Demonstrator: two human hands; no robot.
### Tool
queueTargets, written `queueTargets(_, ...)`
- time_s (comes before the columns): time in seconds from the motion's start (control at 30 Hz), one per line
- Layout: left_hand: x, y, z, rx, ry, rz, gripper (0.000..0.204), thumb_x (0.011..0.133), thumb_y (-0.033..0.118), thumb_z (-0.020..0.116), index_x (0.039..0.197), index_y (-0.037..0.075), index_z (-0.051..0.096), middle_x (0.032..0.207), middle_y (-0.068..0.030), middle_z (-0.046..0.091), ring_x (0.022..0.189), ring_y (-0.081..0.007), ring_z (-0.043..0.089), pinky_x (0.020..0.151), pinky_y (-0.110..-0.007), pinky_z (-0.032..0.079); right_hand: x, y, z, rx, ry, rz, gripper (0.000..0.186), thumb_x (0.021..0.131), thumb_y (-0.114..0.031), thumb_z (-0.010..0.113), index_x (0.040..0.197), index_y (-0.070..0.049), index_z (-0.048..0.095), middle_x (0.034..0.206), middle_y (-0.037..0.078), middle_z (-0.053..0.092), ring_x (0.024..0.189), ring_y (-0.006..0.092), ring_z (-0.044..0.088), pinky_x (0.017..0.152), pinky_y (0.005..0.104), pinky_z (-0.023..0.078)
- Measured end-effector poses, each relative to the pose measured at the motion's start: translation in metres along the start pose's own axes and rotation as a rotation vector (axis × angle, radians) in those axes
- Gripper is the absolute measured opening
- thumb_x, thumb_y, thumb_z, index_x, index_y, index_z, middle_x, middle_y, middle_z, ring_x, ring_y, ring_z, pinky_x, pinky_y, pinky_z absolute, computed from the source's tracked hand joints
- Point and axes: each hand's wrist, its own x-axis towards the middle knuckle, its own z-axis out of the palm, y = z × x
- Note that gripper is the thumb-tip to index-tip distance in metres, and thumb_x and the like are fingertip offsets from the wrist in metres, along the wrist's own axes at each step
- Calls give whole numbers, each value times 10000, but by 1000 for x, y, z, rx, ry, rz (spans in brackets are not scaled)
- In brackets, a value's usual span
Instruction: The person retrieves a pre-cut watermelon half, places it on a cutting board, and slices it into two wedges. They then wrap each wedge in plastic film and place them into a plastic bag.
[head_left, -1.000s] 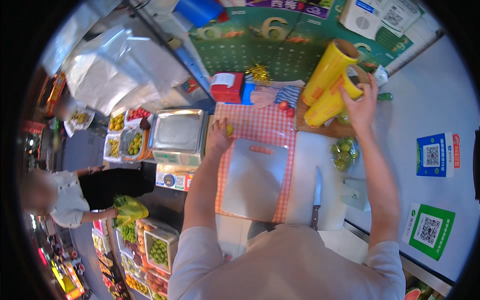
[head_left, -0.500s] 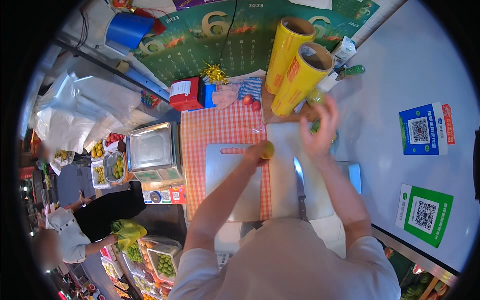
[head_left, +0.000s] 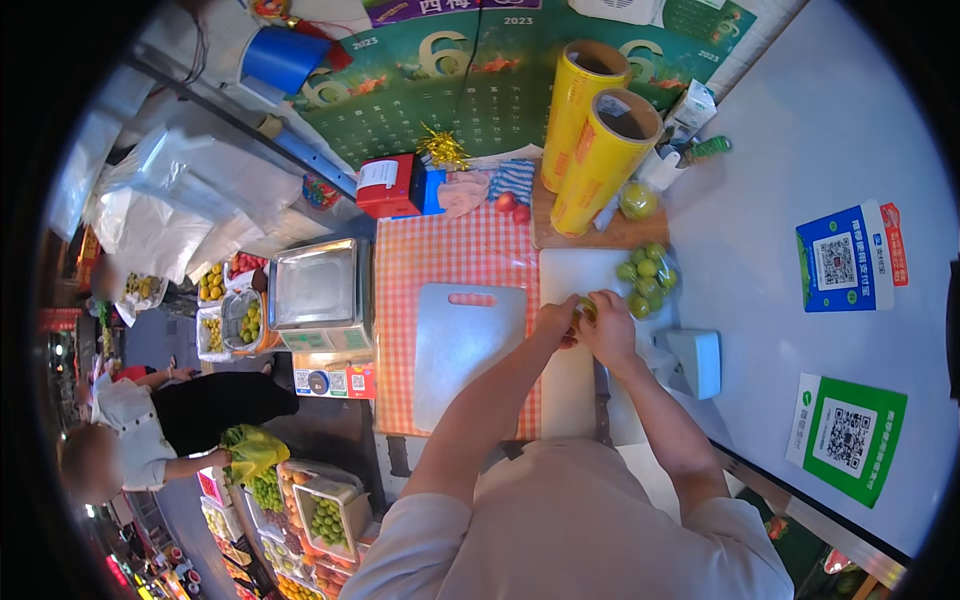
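- Left hand (head_left: 556, 322): closed about a small green fruit (head_left: 586, 309), right of frame centre, above a white board (head_left: 580, 275).
- Right hand (head_left: 609, 328): fingers curled on the same fruit from the right; the two hands are touching.
- Bag of green fruits (head_left: 646, 279): just right of and above the hands.
- Grey cutting board (head_left: 466, 335): left of the hands, on a checked cloth (head_left: 450, 250).
- Two yellow film rolls (head_left: 590, 140): stood at upper right.
- Metal scale (head_left: 312, 285): at the left.

Both hands (head_left: 585, 325) now together on green fruit (head_left: 587, 308)
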Motion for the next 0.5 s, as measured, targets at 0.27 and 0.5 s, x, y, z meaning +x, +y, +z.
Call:
queueTargets(0.27, -8, -19, -20, 55, 86, 104, 519, 827, 461, 542, 943, -41, 613, 751, -146, 636, 589, -231, 647, 475, -327, 521, 6, -3, 18, -219, -269, -170, 480, 674, -158, 715, 1092, 3, 543, 1107, 176, 513, 999, 347, 539, 855, 403, 475)
queueTargets(0.5, -8, -111, -62, 120, 488, 479, 365, 851, 347, 531, 925, 6, 640, 809, -167, 662, 782, -286, 666, 745, -378, 509, 22, -4, 27, -491, -442, -105, 438, 668, -162, 713, 1048, -11, 556, 1054, 148, 532, 986, 295, 547, 826, 383, 480)
